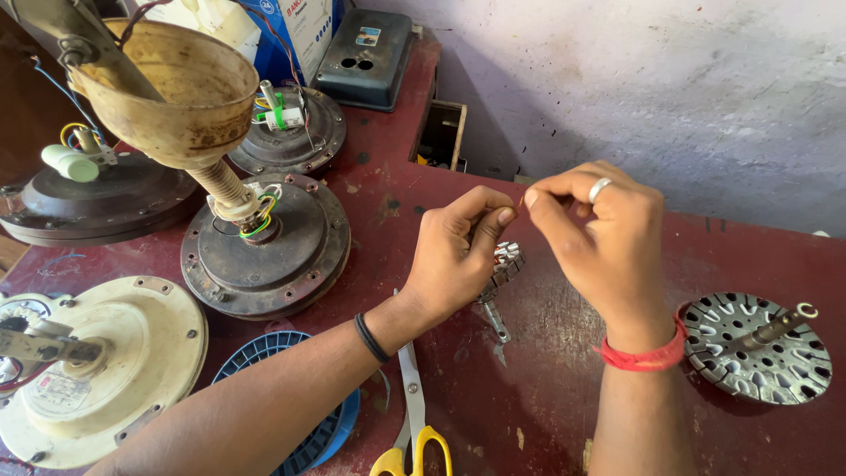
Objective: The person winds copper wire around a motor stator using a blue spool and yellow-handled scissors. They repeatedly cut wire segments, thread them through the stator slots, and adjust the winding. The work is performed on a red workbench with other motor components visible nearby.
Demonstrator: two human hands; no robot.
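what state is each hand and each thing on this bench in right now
left hand: raised, fingertips pinched together
right hand: raised, pinched against the left fingertips
small stator: under the hands, partly hidden
scissors: flat, blades closed
dark fan motor: upright, wires exposed
rotor disc: flat, shaft tilted

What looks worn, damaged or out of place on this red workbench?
The rusty cream metal canopy cup leans askew over the dark round fan motor, loose coloured wires showing. The red tabletop is chipped and scratched.

Thin wire pinched taut above small stator.
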